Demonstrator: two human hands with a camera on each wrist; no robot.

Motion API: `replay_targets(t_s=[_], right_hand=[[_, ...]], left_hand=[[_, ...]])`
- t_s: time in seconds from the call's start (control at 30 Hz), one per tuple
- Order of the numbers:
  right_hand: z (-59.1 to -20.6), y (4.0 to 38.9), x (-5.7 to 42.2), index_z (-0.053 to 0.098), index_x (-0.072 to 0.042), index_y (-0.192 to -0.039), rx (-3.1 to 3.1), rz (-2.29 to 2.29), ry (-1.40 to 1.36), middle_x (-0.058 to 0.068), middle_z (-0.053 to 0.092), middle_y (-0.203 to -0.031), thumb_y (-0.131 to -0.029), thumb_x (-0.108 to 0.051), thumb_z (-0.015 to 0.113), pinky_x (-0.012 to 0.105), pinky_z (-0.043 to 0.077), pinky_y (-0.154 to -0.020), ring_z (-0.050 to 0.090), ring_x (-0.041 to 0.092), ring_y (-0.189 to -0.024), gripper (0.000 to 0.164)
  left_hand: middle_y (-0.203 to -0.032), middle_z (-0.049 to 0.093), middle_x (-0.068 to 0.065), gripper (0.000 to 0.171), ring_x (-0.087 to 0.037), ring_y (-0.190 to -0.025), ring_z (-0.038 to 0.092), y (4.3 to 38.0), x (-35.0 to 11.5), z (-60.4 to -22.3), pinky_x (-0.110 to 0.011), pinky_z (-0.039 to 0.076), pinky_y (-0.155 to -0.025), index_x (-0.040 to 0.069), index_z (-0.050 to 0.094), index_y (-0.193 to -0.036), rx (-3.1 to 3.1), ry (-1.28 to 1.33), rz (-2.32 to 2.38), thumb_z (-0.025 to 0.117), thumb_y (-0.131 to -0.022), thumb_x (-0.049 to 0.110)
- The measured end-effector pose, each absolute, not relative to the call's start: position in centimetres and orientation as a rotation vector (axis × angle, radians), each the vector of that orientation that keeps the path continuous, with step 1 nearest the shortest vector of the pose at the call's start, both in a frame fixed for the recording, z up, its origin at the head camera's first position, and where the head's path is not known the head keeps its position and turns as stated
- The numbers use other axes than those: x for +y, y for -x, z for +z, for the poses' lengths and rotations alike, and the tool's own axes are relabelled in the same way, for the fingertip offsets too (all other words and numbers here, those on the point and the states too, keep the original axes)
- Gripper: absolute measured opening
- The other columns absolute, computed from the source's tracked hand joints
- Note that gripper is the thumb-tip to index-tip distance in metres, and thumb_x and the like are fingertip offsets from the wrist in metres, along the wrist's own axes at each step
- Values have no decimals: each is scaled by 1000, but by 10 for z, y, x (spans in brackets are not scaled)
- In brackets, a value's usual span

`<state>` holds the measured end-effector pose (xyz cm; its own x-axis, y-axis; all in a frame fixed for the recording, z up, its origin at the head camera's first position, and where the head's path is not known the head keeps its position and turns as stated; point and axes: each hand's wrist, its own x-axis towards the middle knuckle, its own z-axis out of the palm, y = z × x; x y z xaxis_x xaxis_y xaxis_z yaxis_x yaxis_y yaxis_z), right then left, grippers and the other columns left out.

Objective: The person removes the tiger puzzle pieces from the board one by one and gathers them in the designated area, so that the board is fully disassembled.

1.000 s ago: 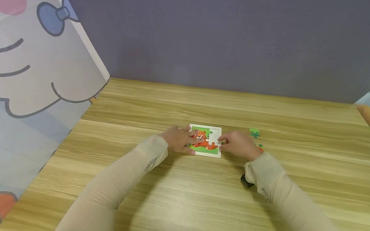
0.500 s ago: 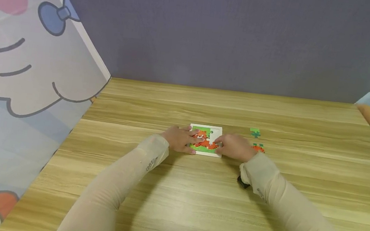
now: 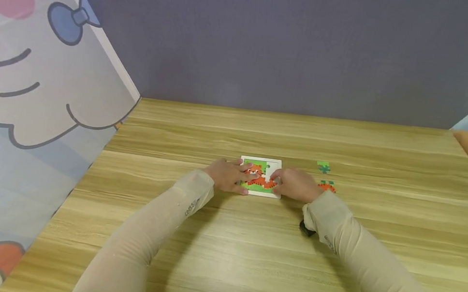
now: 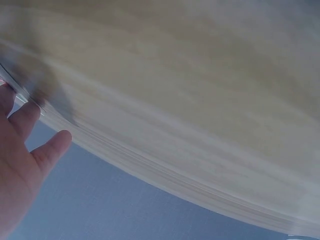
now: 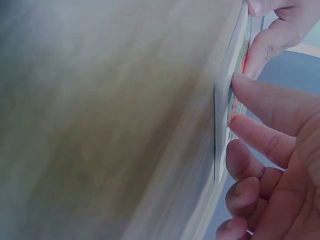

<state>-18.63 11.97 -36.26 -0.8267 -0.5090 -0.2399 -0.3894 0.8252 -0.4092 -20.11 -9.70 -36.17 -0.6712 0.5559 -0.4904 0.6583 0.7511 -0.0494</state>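
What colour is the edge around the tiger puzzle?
The frame is white; the head view shows it best.

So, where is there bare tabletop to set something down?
Between the sleeves; also between the tiger jigsaw and grey panel. Crowded: the jigsaw, with left hand and right hand on it; to its right, two loose pieces.

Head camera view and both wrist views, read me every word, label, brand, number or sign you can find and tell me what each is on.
"LetsSlim", small and slightly blurred, so spelling uncertain: left sleeve.
"Slim", probably, with the start lost in folds: right sleeve.
No readable text on the tiger jigsaw puzzle or the loose puzzle pieces.
Nothing readable in either wrist view.
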Motion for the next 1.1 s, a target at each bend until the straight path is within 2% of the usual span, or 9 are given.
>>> replay_targets(t_s=[0.13, 0.23, 0.43, 0.53, 0.8, 1.1], right_hand=[[-361, 187, 121, 63, -1, -116, 2672, -518, 679, -1, 58, -70, -87, -15, 67, 29, 43, -60, 47, 13, -61, 32], [-359, 185, 121, 63, -2, -109, 2673, -598, 676, 1, 61, -72, -88, -11, 64, 28, 43, -56, 48, 13, -59, 23], [-358, 181, 124, 62, -5, -90, 2698, -770, 689, 1, 56, -68, -88, -6, 60, 26, 37, -53, 43, 12, -55, 3], [-359, 180, 125, 62, -5, -84, 2685, -859, 712, 1, 59, -70, -88, -4, 62, 27, 39, -56, 45, 12, -57, 4], [-368, 176, 132, 62, -3, -85, 2561, -1135, 666, 6, 62, -75, -89, -2, 60, 29, 45, -60, 51, 13, -62, 5], [-368, 174, 147, 62, -3, -88, 2570, -1226, 528, 7, 62, -79, -91, -4, 59, 28, 44, -58, 52, 16, -65, 5]], left_hand=[[-160, 7, 4, 65, -23, -145, 11, 198, -96, -360, -53, 26, -111, 38, 14, -153, 2502, -946, -345, 33, -95, 61], [-160, 7, 4, 65, -23, -145, 12, 196, -96, -361, -53, 27, -110, 37, 12, -153, 2511, -960, -374, 31, -96, 61], [-160, 8, 4, 65, -23, -145, 13, 194, -94, -363, -53, 26, -111, 38, 14, -153, 2535, -955, -393, 31, -95, 61], [-160, 8, 3, 65, -25, -145, 14, 194, -94, -362, -53, 25, -111, 37, 16, -153, 2527, -946, -364, 34, -96, 60], [-159, 12, -2, 65, -29, -144, 18, 193, -98, -363, -51, 33, -107, 31, 20, -154, 2510, -979, -286, 39, -96, 56], [-158, 18, -6, 62, -23, -144, 19, 188, -94, -361, -50, 31, -109, 25, 22, -154, 2536, -1036, -327, 38, -100, 50]])
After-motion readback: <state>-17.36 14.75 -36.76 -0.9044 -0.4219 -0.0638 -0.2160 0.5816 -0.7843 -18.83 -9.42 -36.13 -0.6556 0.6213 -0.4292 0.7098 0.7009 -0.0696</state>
